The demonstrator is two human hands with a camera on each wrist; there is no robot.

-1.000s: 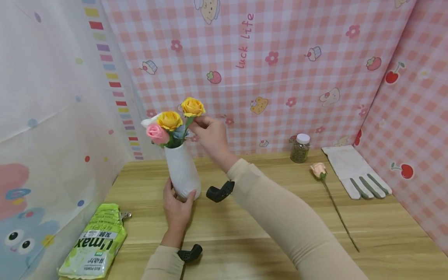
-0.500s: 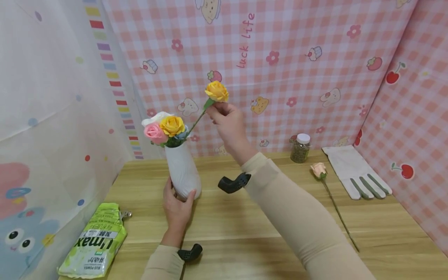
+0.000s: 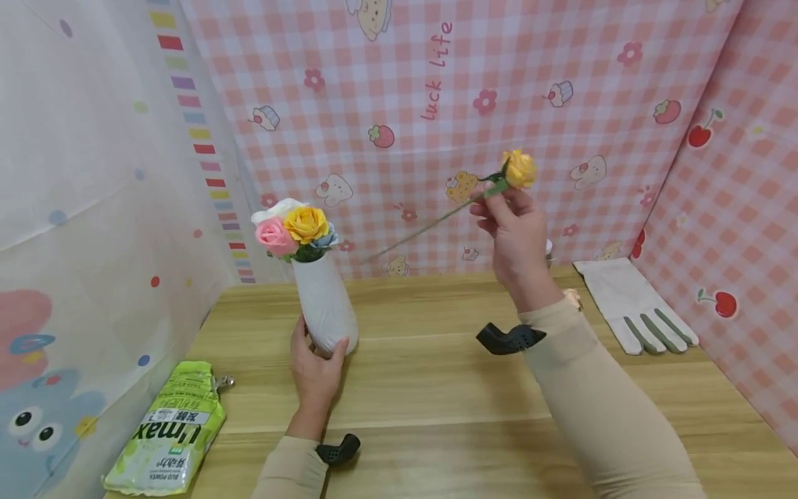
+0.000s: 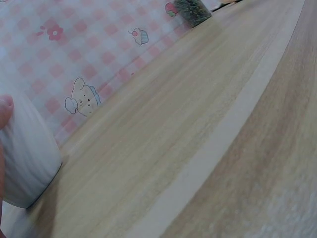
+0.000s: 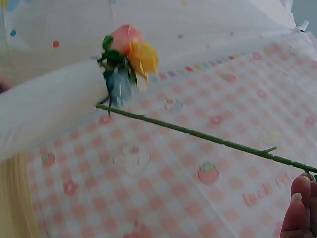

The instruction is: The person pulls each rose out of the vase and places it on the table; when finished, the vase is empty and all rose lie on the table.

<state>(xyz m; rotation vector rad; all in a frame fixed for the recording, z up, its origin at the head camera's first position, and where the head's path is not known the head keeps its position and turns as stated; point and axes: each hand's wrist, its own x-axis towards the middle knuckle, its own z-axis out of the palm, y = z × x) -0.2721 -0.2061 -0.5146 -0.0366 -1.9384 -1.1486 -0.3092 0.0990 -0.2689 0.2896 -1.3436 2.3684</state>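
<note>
In the head view a white vase point(image 3: 325, 305) holds a pink rose point(image 3: 276, 236), a yellow rose point(image 3: 306, 224), a white flower and a blue one. My left hand point(image 3: 316, 369) grips the vase low down, fingers and thumb around it. Off to the right, my right hand point(image 3: 519, 235) pinches a second yellow rose point(image 3: 519, 170) just below its bloom. That rose's thin stem slants down to the left, its tip outside the vase. The right wrist view shows the green stem point(image 5: 208, 137) across the frame, the vase point(image 5: 54, 106) beyond it.
A green bag point(image 3: 171, 430) with a metal clip lies at the left. White-and-grey gloves point(image 3: 630, 305) lie at the right. My right arm mostly hides a peach rose point(image 3: 572, 298) and a lidded jar, whose base shows in the left wrist view point(image 4: 193, 11).
The second yellow rose has come out of the vase and moved right in my right hand, its stem now tilted nearer to level. My left hand stays on the vase.
</note>
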